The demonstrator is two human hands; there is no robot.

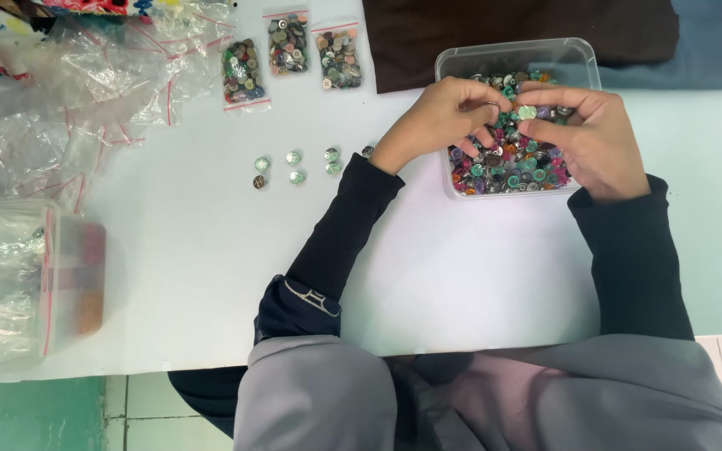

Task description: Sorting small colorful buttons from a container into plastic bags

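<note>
Both hands over clear plastic tub (461, 63) of mixed coloured buttons. Right hand (597, 138) pinches a small pale-green round button (527, 112) at fingertips; left hand (436, 117) fingers curled, touching it. Light, hard, slick: grip by rim.

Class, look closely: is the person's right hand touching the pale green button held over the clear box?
Touching. The head view shows the right hand pinching the pale green button at its fingertips above the clear box.
</note>
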